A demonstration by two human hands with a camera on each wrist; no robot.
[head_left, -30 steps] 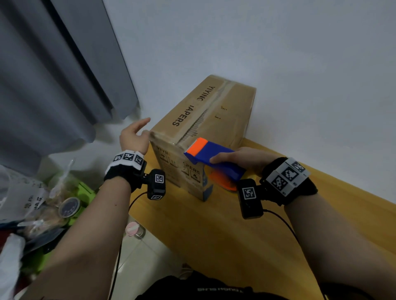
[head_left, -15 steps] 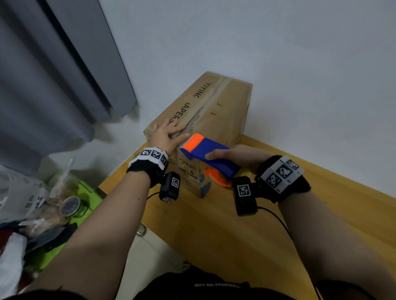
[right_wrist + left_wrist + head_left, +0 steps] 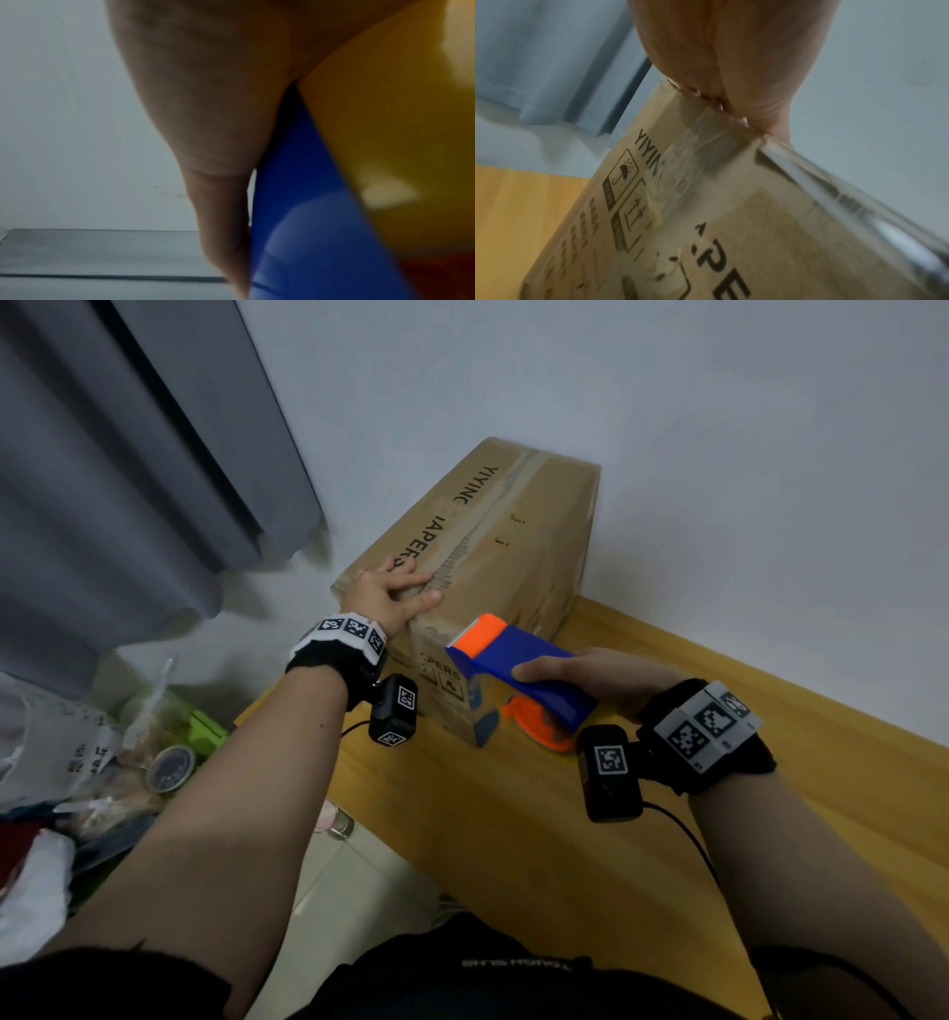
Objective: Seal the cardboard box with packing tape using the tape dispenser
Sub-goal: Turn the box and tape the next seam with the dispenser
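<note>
A brown cardboard box (image 3: pixel 518 541) with black lettering stands on the wooden table (image 3: pixel 539 839) against the wall. Old clear tape runs along its top seam and down its near end (image 3: pixel 687 162). My left hand (image 3: pixel 390 595) lies flat on the near left corner of the box top, fingers straight. My right hand (image 3: pixel 590 672) grips a blue and orange tape dispenser (image 3: pixel 513 670) just in front of the box's near end, its orange toothed end pointing at the top edge. In the right wrist view the blue dispenser body (image 3: pixel 308 223) sits against my palm.
Grey curtains (image 3: pixel 128 480) hang at the left beside the white wall. Below the table's left edge lies a heap of bags, a green item and a round tin (image 3: pixel 169 767). The table's wood stretches to the right and toward me.
My left hand moved from beside the box's left edge onto its top near corner and pressed down. The dispenser in my right hand stayed near the box's front end.
</note>
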